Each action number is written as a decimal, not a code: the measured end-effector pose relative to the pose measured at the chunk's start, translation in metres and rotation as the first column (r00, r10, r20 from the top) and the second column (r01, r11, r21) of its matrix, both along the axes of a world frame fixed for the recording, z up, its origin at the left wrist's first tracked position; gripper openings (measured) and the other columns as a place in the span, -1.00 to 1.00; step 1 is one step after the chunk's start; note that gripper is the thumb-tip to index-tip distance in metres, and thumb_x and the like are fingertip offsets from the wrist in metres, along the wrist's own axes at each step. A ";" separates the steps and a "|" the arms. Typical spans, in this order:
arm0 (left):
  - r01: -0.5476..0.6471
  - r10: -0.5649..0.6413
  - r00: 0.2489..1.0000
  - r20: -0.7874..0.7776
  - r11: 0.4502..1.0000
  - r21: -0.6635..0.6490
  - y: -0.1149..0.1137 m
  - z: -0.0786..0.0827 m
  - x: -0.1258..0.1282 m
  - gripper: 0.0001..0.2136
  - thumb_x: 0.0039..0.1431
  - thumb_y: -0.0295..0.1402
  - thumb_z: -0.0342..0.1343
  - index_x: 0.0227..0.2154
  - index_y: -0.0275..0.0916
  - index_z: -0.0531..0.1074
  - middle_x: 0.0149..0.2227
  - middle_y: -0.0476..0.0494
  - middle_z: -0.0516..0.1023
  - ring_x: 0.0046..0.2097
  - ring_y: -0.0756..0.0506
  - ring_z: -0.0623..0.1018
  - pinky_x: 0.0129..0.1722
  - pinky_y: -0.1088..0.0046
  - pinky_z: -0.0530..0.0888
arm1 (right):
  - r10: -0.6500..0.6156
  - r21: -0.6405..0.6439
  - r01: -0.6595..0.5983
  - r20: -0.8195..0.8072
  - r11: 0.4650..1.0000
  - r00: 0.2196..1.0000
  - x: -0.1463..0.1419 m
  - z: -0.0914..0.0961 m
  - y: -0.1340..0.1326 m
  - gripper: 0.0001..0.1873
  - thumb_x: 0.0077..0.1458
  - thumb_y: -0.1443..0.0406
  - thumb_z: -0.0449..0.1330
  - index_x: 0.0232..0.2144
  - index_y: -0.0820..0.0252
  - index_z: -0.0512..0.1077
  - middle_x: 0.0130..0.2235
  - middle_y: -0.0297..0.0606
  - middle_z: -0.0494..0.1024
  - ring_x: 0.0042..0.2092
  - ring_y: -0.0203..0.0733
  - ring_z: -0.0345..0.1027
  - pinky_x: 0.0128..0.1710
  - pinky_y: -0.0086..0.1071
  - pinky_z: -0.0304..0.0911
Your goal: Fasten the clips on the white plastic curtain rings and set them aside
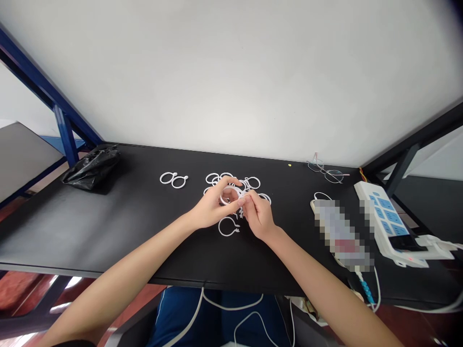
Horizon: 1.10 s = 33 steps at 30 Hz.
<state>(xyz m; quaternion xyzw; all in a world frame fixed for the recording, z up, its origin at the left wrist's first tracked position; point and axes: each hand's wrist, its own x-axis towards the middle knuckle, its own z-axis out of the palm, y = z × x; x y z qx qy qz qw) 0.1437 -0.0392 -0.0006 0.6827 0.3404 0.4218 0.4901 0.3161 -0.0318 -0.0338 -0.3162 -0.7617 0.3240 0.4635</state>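
Both of my hands meet over the middle of the black table. My left hand [210,211] curls its fingers and thumb around a thin white plastic snap ring [222,196]. On the right, my right hand [261,218] pinches the ends of that same ring, where the fingertips partly hide it. Beneath and behind the hands lies a loose pile of similar white rings [252,187], some covered by my fingers. One open ring [227,235] rests just in front, its two ends apart. Farther left, two rings [178,187] lie side by side and look closed.
A black plastic bag [96,166] sits at the table's far left. Glasses [333,176] lie near the wall at the back right. A phone [340,236] with a cable and a white power strip [388,221] occupy the right side. Cables [195,313] hang over my lap.
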 end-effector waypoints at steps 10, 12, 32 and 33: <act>-0.021 0.043 0.984 -0.172 0.991 0.129 0.002 0.002 -0.004 -0.76 0.25 -0.24 0.08 -0.10 -0.23 0.26 -0.56 0.11 0.40 -0.50 0.06 0.39 -0.39 0.54 0.34 | -0.007 0.037 0.006 0.043 0.999 0.999 0.001 0.000 0.001 -0.72 0.36 0.25 -0.11 -0.43 0.13 0.18 -0.61 -0.48 0.20 -0.61 -0.38 0.07 -0.59 -0.45 0.04; -0.029 0.053 0.983 -0.173 0.990 0.140 0.002 0.002 -0.004 -0.77 0.25 -0.24 0.08 -0.12 -0.23 0.25 -0.57 0.12 0.40 -0.51 0.06 0.40 -0.40 0.54 0.35 | -0.005 0.033 0.003 0.048 0.999 0.999 0.001 0.000 0.001 -0.72 0.36 0.24 -0.11 -0.43 0.13 0.17 -0.62 -0.48 0.20 -0.61 -0.37 0.07 -0.59 -0.45 0.04; -0.069 0.117 0.967 -0.227 0.976 0.207 0.002 -0.005 -0.003 -0.79 0.21 -0.25 0.08 -0.19 -0.21 0.22 -0.60 0.18 0.28 -0.54 0.09 0.28 -0.44 0.58 0.29 | -0.017 0.067 0.011 0.082 0.998 0.996 0.003 0.000 0.003 -0.73 0.36 0.26 -0.10 -0.43 0.13 0.15 -0.61 -0.49 0.17 -0.62 -0.38 0.05 -0.58 -0.45 0.01; -0.073 0.121 0.967 -0.224 0.975 0.210 0.003 -0.005 -0.002 -0.80 0.22 -0.26 0.08 -0.20 -0.22 0.22 -0.61 0.19 0.26 -0.55 0.09 0.26 -0.45 0.59 0.28 | -0.016 0.065 0.010 0.084 0.998 0.996 0.003 0.000 0.003 -0.73 0.36 0.26 -0.10 -0.43 0.13 0.15 -0.61 -0.48 0.17 -0.62 -0.38 0.05 -0.58 -0.45 0.01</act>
